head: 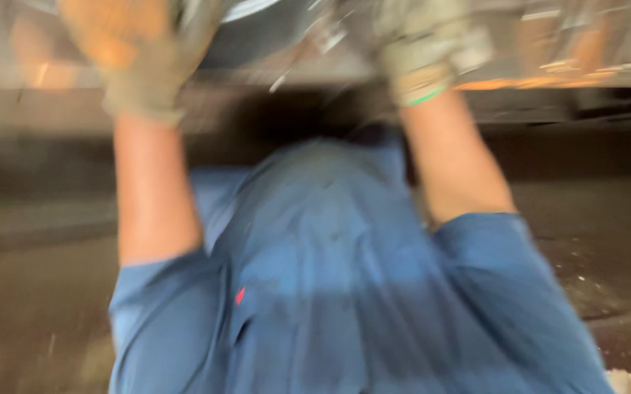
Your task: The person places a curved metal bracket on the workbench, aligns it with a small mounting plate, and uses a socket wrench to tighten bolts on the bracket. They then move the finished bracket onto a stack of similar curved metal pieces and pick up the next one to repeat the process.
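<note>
Blue shirt (315, 292) fills the near view, its short sleeves ending at two bare forearms that reach up and away. Both gloved hands press against a dark metal underside (272, 33) that runs crosswise overhead. On the picture's left, one hand (148, 66) sits beside an orange patch; on the picture's right, the other hand (425, 51), with a green band at the cuff, lies close to blurred metal parts. Blur hides the fingers, so I cannot tell whether either is clenched or released, nor which is left or right. Below both hands, dim floor (38, 292) spreads to either side.
</note>
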